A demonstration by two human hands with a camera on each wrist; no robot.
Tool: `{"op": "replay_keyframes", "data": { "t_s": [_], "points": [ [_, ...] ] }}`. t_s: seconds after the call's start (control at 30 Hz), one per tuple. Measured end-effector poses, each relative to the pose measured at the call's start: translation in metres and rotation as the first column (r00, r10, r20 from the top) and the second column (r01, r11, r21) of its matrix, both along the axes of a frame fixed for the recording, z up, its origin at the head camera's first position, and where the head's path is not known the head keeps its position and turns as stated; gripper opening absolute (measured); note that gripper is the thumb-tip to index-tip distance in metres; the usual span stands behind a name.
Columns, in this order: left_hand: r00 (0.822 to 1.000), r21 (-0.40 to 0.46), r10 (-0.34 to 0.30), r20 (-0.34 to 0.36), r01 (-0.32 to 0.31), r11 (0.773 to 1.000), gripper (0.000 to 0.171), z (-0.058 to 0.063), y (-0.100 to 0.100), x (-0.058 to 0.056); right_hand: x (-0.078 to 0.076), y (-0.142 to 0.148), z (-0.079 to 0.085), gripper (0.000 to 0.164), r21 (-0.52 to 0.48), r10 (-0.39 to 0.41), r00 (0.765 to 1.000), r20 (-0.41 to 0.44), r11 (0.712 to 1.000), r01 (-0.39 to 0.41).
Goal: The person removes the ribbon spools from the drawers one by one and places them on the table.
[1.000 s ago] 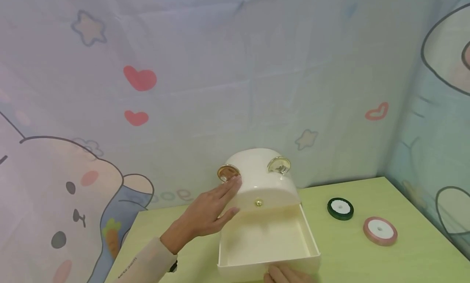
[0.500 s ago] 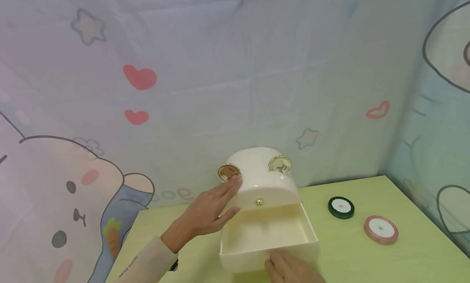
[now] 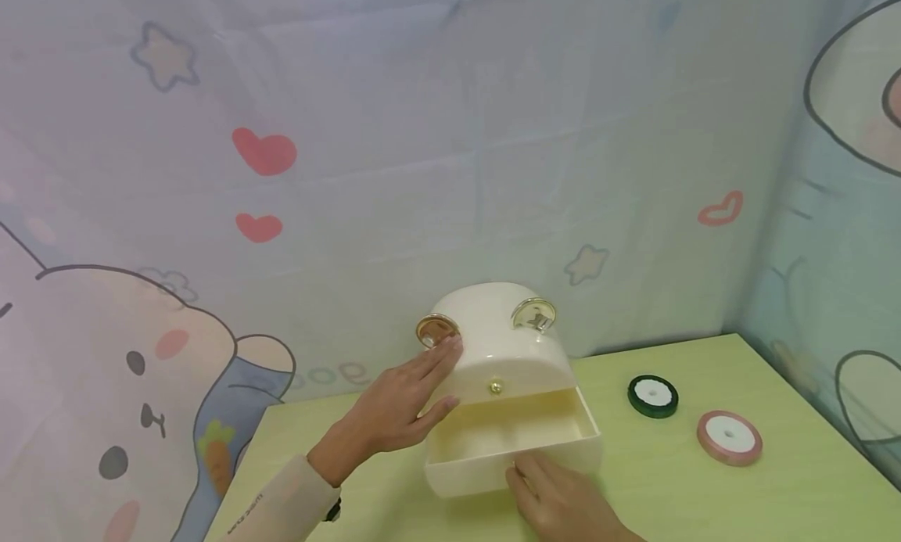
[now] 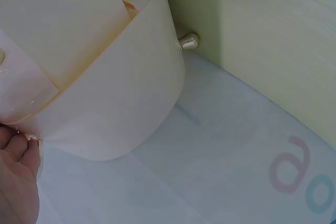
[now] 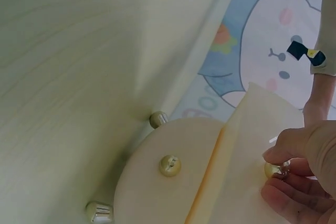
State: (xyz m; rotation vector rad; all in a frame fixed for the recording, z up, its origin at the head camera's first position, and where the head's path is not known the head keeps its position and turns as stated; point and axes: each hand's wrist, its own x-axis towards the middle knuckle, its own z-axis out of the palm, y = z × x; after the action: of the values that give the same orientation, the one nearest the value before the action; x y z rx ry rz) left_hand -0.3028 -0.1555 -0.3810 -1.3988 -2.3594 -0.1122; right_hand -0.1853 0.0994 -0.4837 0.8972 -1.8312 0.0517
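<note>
A glossy cream storage box with a rounded top stands at the back of the table, its drawer pulled partway out, the inside bare. Two round gold-rimmed ears, a left ear and a right ear, stick up from the top. My left hand rests on the box's left side with straight fingers, fingertips at the left ear. Between thumb and fingers, my right hand pinches the drawer's gold knob, seen clearly in the right wrist view. Another gold knob sits on the box's other front panel.
To the right on the green table lie a dark green ribbon spool and a pink ribbon spool. A printed cloth hangs close behind the box. Gold feet show under the box.
The drawer has slid inward, away from me, with my right hand on its knob moving forward along with it. My left hand has stayed in place on the box.
</note>
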Motion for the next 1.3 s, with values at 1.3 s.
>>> {"op": "replay_keyframes", "data": {
  "t_s": [1.3],
  "points": [
    [0.999,0.007,-0.002,-0.033,0.002,1.000,0.067,-0.001,0.001,-0.001,-0.060,-0.010,-0.004,0.033,-0.117,-0.089,0.993,0.080,0.988,0.098]
  ]
}}
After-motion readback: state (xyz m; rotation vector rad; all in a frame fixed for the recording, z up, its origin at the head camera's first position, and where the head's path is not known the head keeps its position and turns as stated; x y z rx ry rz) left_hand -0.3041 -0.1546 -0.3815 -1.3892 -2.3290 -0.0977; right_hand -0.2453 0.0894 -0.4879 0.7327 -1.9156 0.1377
